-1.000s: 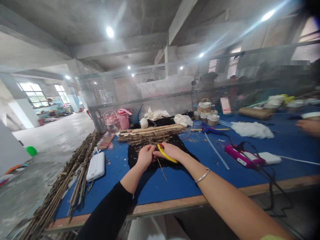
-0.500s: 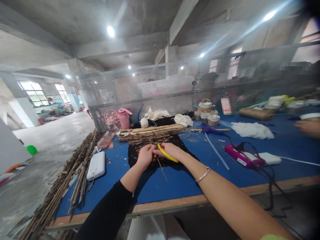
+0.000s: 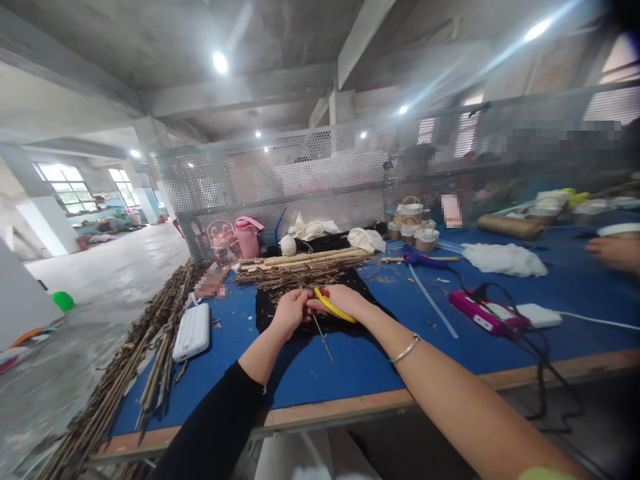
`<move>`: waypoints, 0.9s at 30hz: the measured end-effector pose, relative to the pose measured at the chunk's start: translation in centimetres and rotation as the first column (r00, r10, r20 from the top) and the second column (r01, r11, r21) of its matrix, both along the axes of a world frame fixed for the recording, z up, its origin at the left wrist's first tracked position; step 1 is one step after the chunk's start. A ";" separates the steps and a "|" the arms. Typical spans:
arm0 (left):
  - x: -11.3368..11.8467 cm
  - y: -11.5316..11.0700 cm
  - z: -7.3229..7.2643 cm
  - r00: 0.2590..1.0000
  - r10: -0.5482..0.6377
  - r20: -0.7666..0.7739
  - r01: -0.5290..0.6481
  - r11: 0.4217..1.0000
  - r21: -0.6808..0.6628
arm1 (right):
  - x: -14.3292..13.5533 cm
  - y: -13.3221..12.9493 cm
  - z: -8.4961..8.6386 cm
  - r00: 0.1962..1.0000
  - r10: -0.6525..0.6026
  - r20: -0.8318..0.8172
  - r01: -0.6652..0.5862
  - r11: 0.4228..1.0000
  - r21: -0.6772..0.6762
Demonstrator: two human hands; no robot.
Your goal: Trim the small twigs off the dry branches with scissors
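My left hand (image 3: 291,312) is closed in a pinch on a thin dried stem (image 3: 323,339), whose lower end slants down toward the table's front. Close beside it, my right hand (image 3: 345,303) is wrapped round a hand tool with yellow-and-red handles (image 3: 333,308); its working end is hidden by the fingers, so I cannot tell its exact kind. Both hands are over a black cloth (image 3: 363,288) strewn with plant bits. Just beyond them lies a pile of dried stems (image 3: 300,275).
Long bundles of dried stalks (image 3: 145,333) run along the table's left side, beside a white power bank (image 3: 193,332). On the right are a magenta device (image 3: 487,313) with black cables, a blue glue gun (image 3: 423,259) and white cloth (image 3: 505,259). Another person's hand (image 3: 615,253) shows at far right.
Very little differs. Both my hands keep their places with the stem and the tool. The other person's hand at far right has shifted slightly.
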State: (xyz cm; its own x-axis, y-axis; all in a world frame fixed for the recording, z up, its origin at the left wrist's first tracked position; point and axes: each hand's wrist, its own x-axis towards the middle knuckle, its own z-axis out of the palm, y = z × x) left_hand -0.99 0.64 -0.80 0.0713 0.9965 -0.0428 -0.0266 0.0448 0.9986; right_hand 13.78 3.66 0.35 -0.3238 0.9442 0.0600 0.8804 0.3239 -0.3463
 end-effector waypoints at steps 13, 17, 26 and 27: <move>0.0 0.1 0.0 1.000 -0.018 0.020 0.019 1.000 -0.011 | 0.1 -0.5 0.4 0.992 0.107 -0.072 -0.107 0.994 0.009; 0.0 0.1 -0.2 0.999 -0.016 0.034 0.017 1.000 -0.004 | 0.2 -0.7 0.6 0.984 0.154 -0.094 -0.155 0.988 -0.007; 0.1 0.0 0.0 0.998 -0.008 0.065 0.011 0.999 -0.042 | 0.3 -0.2 -0.1 0.983 0.146 -0.113 -0.145 0.989 0.017; 0.0 0.0 0.0 0.997 -0.015 0.073 0.018 0.999 -0.049 | 0.3 -0.1 -0.2 0.985 0.133 -0.106 -0.132 0.991 0.015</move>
State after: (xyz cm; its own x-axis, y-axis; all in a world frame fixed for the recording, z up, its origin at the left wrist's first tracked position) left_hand -0.95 0.61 -0.79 0.0924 0.9920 -0.0862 -0.0975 0.0952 0.9907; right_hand 14.05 3.57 0.12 -0.4375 0.8927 0.1084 0.7877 0.4386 -0.4326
